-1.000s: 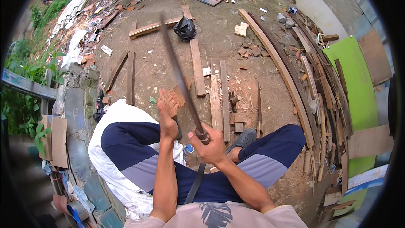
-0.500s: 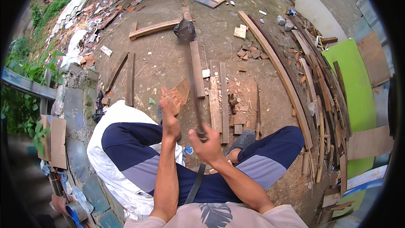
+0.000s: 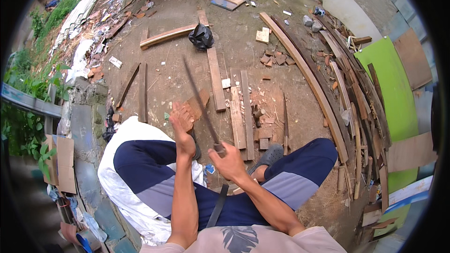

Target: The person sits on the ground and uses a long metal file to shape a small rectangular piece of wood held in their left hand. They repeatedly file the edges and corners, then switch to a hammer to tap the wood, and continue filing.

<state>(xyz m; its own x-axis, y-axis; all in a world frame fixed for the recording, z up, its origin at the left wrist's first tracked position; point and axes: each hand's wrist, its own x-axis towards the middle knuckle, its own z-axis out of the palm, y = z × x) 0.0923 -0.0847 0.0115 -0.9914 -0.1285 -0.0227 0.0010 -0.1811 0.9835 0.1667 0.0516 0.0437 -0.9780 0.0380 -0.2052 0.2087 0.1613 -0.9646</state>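
My right hand (image 3: 228,160) is closed round the handle of a machete (image 3: 201,99). Its long dark blade slants up and to the left, the tip in the air left of the planks. My left hand (image 3: 182,126) grips a reddish-brown piece of wood (image 3: 199,104) by its left side, with the fingers lying along it. The blade passes just right of this wood, apparently apart from it. Between my knees and beyond lie a light plank (image 3: 237,117) and a darker plank (image 3: 247,117), side by side on the ground.
A short upright wooden stump (image 3: 258,111) stands among chips. Long timbers (image 3: 304,82) and a pile of strips lie at the right. A black plastic bag (image 3: 201,36) rests on boards ahead. White sacking (image 3: 136,211) is under my left leg, beside a low block wall (image 3: 86,159).
The machete has swung leftward: its blade pointed nearly straight ahead, blurred, and now tilts left. My left hand and the wood have shifted slightly left in the picture.
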